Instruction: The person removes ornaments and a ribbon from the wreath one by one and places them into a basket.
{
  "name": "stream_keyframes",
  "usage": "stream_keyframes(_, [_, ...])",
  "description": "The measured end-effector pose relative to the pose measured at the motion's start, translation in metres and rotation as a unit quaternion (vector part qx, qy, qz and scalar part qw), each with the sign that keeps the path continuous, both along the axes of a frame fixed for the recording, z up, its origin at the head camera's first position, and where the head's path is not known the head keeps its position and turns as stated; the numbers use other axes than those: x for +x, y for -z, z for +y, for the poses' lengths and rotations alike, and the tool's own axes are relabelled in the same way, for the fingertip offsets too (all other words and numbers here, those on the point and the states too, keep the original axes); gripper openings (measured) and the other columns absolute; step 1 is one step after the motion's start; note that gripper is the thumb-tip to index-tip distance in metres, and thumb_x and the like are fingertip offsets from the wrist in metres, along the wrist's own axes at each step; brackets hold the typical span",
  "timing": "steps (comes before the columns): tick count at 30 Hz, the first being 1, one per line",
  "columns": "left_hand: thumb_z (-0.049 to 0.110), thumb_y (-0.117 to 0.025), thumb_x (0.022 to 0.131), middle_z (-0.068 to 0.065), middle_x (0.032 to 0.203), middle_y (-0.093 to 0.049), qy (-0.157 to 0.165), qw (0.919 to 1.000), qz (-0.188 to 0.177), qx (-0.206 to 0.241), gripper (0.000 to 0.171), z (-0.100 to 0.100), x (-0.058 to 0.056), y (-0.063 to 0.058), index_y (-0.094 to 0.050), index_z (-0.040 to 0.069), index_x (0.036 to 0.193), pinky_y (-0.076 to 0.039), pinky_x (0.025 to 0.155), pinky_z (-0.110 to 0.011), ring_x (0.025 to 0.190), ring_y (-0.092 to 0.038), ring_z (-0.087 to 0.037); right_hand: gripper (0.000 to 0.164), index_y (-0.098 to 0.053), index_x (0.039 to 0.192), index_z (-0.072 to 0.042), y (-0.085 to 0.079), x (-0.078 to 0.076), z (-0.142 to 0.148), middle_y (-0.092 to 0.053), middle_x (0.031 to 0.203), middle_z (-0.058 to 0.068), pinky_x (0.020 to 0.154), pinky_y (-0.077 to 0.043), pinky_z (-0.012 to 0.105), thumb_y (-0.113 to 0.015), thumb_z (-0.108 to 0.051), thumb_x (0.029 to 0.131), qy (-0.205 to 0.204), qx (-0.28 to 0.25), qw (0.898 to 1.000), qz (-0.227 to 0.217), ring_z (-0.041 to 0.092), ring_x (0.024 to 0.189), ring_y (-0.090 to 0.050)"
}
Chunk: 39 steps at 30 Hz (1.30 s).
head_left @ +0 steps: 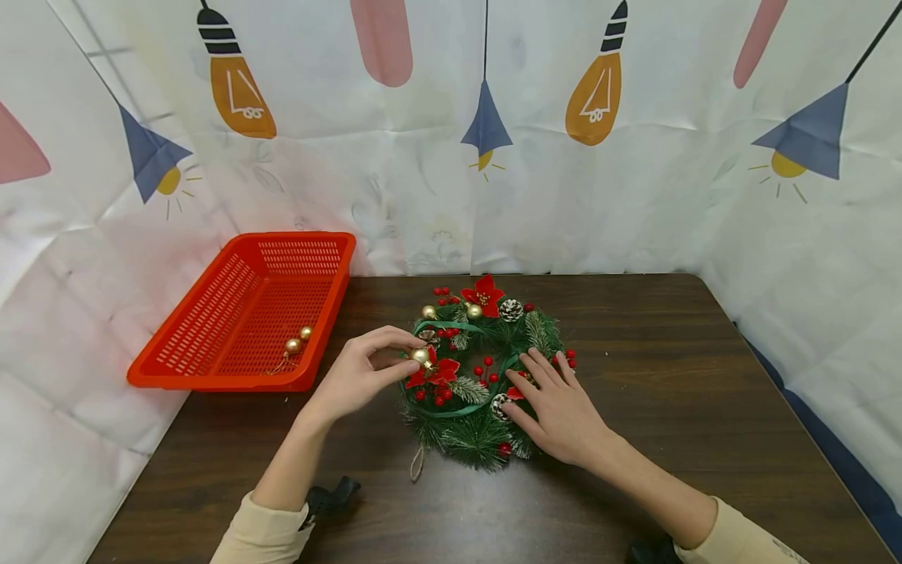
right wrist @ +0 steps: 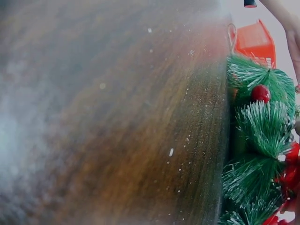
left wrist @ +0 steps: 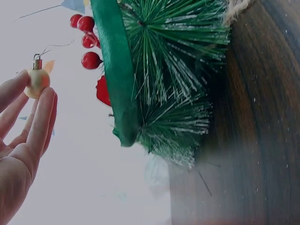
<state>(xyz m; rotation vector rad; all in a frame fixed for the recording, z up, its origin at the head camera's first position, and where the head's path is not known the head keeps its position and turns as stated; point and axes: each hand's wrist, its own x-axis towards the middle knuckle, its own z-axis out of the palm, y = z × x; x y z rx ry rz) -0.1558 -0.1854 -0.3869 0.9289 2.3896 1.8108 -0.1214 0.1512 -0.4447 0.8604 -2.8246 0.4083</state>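
Note:
A green Christmas wreath [head_left: 475, 439] lies on the table, decorated with red flowers, red berries, pinecones and gold balls. My left hand [head_left: 366, 368] pinches a small gold bauble [left wrist: 37, 83] between thumb and fingertips, over the wreath's left side beside a red flower [head_left: 442, 373]. From the bauble's metal cap a thin wire loop sticks out in the left wrist view. With fingers spread and fairly straight, my right hand [head_left: 560, 411] rests on the wreath's right side, near a frosted pinecone [head_left: 499, 406]. A green ribbon-like band [left wrist: 119, 61] runs along the wreath.
A red plastic basket [head_left: 211, 313] stands at the table's left, with two gold baubles [head_left: 293, 345] inside. A twine loop [head_left: 417, 464] hangs off the wreath's near edge. Behind the brown table [head_left: 669, 345] is a white curtain [head_left: 423, 180] printed with lamps and bulbs.

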Motion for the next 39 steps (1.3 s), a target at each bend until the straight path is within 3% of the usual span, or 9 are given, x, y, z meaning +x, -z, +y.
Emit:
stream_keyframes(14, [0.002, -0.076, 0.093, -0.006, 0.114, -0.069, -0.068, 0.9975, 0.008, -0.018, 0.026, -0.025, -0.001, -0.009, -0.073, 0.008, 0.119, -0.057, 0.092, -0.033, 0.106, -0.067, -0.022, 0.069, -0.059, 0.146, -0.010, -0.001, 0.000, -0.002, -0.043, 0.157, 0.020, 0.121, -0.010, 0.061, -0.050, -0.062, 0.102, -0.001, 0.001, 1.000, 0.017, 0.035, 0.151, -0.027])
stream_keyframes(24, [0.000, -0.075, 0.093, -0.013, 0.116, -0.069, -0.106, 0.9943, 0.009, -0.011, 0.029, -0.047, -0.004, -0.013, -0.071, 0.002, 0.122, -0.057, 0.089, -0.027, 0.107, -0.066, -0.019, 0.067, -0.060, 0.145, -0.009, -0.001, 0.000, -0.002, -0.043, 0.156, 0.020, 0.121, -0.011, 0.062, -0.052, -0.060, 0.102, 0.000, 0.001, 1.000, 0.015, 0.035, 0.151, -0.027])
stream_keyframes(39, [0.007, -0.074, 0.096, -0.010, 0.116, -0.070, -0.194, 0.9808, -0.015, 0.008, 0.032, -0.082, -0.004, -0.016, -0.069, -0.001, 0.127, -0.056, 0.087, -0.022, 0.103, -0.066, -0.017, 0.067, -0.058, 0.147, -0.011, -0.003, 0.000, -0.002, -0.042, 0.157, 0.019, 0.122, -0.007, 0.060, -0.050, -0.060, 0.103, 0.002, 0.002, 1.000, 0.004, 0.035, 0.152, -0.026])
